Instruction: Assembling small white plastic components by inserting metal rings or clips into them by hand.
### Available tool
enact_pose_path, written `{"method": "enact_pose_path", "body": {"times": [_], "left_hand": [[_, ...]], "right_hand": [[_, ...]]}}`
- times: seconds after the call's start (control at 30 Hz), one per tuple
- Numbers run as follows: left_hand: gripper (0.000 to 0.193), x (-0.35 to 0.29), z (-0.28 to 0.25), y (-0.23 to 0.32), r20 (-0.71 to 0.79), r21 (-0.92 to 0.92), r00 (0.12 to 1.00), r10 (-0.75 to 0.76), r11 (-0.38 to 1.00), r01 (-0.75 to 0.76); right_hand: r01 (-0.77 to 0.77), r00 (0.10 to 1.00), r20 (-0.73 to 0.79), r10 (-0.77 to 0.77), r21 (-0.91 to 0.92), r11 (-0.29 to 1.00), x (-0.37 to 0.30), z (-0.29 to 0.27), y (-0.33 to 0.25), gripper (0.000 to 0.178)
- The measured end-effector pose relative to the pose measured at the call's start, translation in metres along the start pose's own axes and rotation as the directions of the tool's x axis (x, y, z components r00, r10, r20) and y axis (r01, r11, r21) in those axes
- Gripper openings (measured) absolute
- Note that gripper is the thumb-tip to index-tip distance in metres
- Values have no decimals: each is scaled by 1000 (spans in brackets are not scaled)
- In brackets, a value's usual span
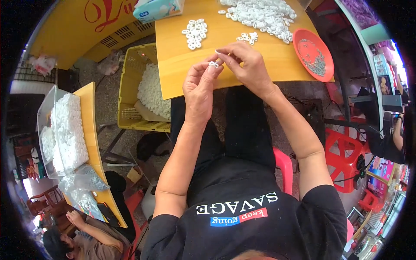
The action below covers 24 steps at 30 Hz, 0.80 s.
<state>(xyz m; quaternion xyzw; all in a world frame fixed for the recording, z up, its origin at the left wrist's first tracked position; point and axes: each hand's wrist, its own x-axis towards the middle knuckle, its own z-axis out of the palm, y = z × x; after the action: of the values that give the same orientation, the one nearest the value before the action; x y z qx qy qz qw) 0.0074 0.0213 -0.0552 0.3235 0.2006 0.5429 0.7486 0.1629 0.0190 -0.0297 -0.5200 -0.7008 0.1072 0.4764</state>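
Observation:
My left hand [200, 86] and my right hand [242, 65] meet over the near edge of a yellow table [182, 65]. Together their fingertips pinch one small white plastic piece [213, 64]. A small cluster of the same white pieces [195, 32] lies on the table beyond my left hand. A big heap of white pieces [262, 15] sits at the far side, with a few loose ones [248, 38] just past my right hand. An orange plate [313, 54] holding small metal parts rests to the right of my right hand.
A tissue pack [158, 8] lies at the table's far left. A yellow crate [145, 89] with white pieces stands on the floor to the left. Further left, a clear bin [65, 130] of white pieces sits on another table, where another person [82, 238] sits. Red plastic stools [344, 154] stand at right.

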Motion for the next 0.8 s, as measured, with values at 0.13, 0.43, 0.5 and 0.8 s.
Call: {"method": "enact_pose_path", "body": {"times": [0.13, 0.43, 0.5, 0.8], "left_hand": [[11, 2, -2, -2, -14, -35, 1000, -15, 999, 15], [11, 13, 0, 0, -39, -40, 999, -2, 999, 0], [10, 14, 1, 0, -32, -45, 999, -1, 999, 0], [9, 7, 10, 9, -5, -21, 1000, 0, 1000, 0]], "right_hand": [[-210, 978, 35, 207, 231, 950, -6, 3, 4, 15], [-449, 891, 162, 424, 454, 770, 0, 1, 7, 25], [-426, 903, 150, 402, 418, 802, 0, 0, 6, 24], [-278, 955, 40, 293, 465, 841, -4, -5, -9, 22]]}}
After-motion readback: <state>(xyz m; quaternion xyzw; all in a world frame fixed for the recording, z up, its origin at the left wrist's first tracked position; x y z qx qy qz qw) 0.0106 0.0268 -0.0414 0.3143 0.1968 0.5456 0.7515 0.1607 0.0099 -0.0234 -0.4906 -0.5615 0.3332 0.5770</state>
